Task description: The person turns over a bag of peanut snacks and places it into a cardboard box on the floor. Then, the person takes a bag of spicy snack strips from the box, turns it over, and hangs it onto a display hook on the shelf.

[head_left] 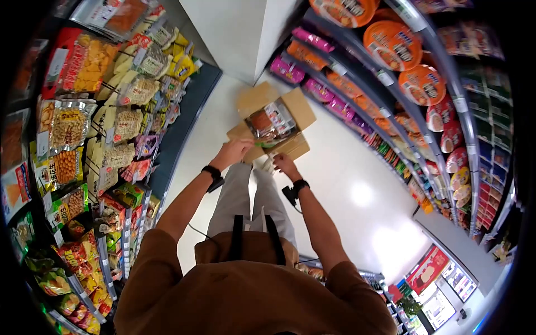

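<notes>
An open cardboard box (304, 106) stands on the floor in front of my legs, its flaps spread outward. Packaged food (272, 123) in clear and printed wrapping lies inside it. My left hand (233, 152) is at the box's near left flap, fingers bent together; what they hold, if anything, is too small to make out. Beside the near right flap is my right hand (285, 166), its fingers curled, with something small and pale next to the fingertips. Dark bands with small devices sit on both wrists.
Shelves of bagged snacks (120, 123) rise on the left. Shelving with orange bowls (392, 46) and packets curves along the right. A white pillar (229, 33) stands beyond the box. Posters (429, 268) hang at the lower right.
</notes>
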Motion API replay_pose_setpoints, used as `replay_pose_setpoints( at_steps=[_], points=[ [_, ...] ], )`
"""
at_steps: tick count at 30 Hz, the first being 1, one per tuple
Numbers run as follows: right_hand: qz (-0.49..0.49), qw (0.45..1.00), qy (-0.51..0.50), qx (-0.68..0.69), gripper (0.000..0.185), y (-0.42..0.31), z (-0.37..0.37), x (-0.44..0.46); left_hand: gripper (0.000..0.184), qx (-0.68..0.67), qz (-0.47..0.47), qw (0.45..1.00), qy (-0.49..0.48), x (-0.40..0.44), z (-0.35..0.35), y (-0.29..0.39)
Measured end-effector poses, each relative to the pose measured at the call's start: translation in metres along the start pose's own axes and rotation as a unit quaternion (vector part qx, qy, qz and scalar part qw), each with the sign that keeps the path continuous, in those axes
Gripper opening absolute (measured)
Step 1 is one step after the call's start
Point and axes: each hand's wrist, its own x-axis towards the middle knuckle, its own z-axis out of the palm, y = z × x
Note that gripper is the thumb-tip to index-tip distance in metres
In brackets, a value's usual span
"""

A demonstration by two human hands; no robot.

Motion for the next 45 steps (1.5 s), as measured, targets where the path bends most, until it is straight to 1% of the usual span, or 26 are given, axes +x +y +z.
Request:
replay_pose_setpoints(
  at_steps=[2,4,6,8,10,12,14,15,16,18,20,22,24,25,26,28,30,32,34,36,38,42,44,45],
  points=[
    [0.005,1.000,0.007,0.007,0.030,-0.016,-0.009,-0.015,0.019,-0.001,-0.016,1.000,-0.027,-0.012,-0.012,0.018],
    [-0.021,1.000,0.016,0.002,0.030,-0.012,-0.015,-0.023,0.019,-0.006,-0.001,1.000,-0.006,-0.025,-0.021,0.038],
    [-0.027,0.999,-0.016,-0.008,0.037,-0.011,-0.022,-0.036,0.019,-0.008,0.020,1.000,0.013,-0.040,-0.023,0.054],
    [0.022,0.999,-0.003,0.033,0.041,-0.014,-0.020,-0.055,0.020,-0.007,0.047,0.998,0.035,-0.055,-0.030,0.082],
    [0.018,0.996,-0.030,0.088,0.054,-0.016,-0.019,-0.083,0.019,0.010,0.058,0.997,0.046,-0.073,-0.039,0.121],
    [-0.028,0.991,-0.034,0.128,0.068,-0.015,-0.017,-0.113,0.018,0.036,0.076,0.996,0.044,-0.088,-0.040,0.149],
    [-0.090,0.985,-0.028,0.145,0.072,-0.006,-0.015,-0.130,0.017,0.014,0.094,0.994,0.059,-0.102,-0.033,0.170],
    [-0.081,0.987,-0.012,0.142,0.073,-0.003,-0.011,-0.142,0.017,0.025,0.094,0.993,0.067,-0.107,-0.034,0.183],
    [-0.078,0.989,-0.001,0.125,0.070,-0.003,-0.011,-0.156,0.017,0.022,0.088,0.994,0.065,-0.117,-0.031,0.198],
    [-0.111,0.981,-0.054,0.148,0.066,-0.005,-0.017,-0.194,0.016,0.025,0.091,0.994,0.064,-0.138,-0.030,0.221],
    [-0.121,0.982,-0.068,0.129,0.060,0.003,-0.022,-0.224,0.016,0.026,0.142,0.985,0.091,-0.152,-0.022,0.240],
    [-0.132,0.975,-0.071,0.167,0.059,0.013,-0.025,-0.250,0.016,0.016,0.156,0.983,0.100,-0.167,-0.016,0.254],
    [-0.154,0.972,-0.085,0.152,0.059,0.025,-0.033,-0.266,0.017,0.016,0.139,0.987,0.082,-0.182,-0.016,0.269],
    [-0.153,0.973,-0.083,0.153,0.068,0.023,-0.033,-0.276,0.018,0.017,0.129,0.988,0.078,-0.189,-0.015,0.273],
    [-0.142,0.973,-0.078,0.163,0.066,0.019,-0.033,-0.284,0.018,0.017,0.136,0.987,0.089,-0.195,-0.013,0.276],
    [-0.157,0.964,-0.086,0.198,0.060,0.014,-0.029,-0.301,0.019,-0.002,0.167,0.980,0.109,-0.208,-0.018,0.280],
    [-0.163,0.960,-0.088,0.211,0.053,0.008,-0.019,-0.308,0.019,-0.003,0.156,0.981,0.113,-0.221,-0.028,0.284],
    [-0.160,0.965,-0.095,0.186,0.050,0.000,-0.004,-0.309,0.019,-0.009,0.147,0.982,0.115,-0.238,-0.039,0.280],
    [-0.168,0.971,-0.084,0.146,0.051,-0.015,0.017,-0.312,0.019,0.007,0.150,0.978,0.145,-0.257,-0.054,0.271],
    [-0.164,0.970,-0.106,0.144,0.045,-0.035,0.041,-0.311,0.018,0.008,0.123,0.981,0.148,-0.280,-0.070,0.256],
    [-0.222,0.957,-0.129,0.135,0.045,-0.053,0.073,-0.305,0.018,0.024,0.121,0.975,0.184,-0.309,-0.082,0.233],
    [-0.235,0.947,-0.193,0.101,0.048,-0.082,0.155,-0.273,0.020,0.034,0.067,0.973,0.217,-0.383,-0.121,0.180],
    [-0.233,0.950,-0.206,0.015,0.051,-0.116,0.208,-0.277,0.019,0.029,0.028,0.968,0.248,-0.422,-0.140,0.148],
    [-0.254,0.943,-0.213,-0.027,0.054,-0.129,0.235,-0.278,0.019,0.025,0.006,0.965,0.262,-0.440,-0.146,0.135]
  ],
)
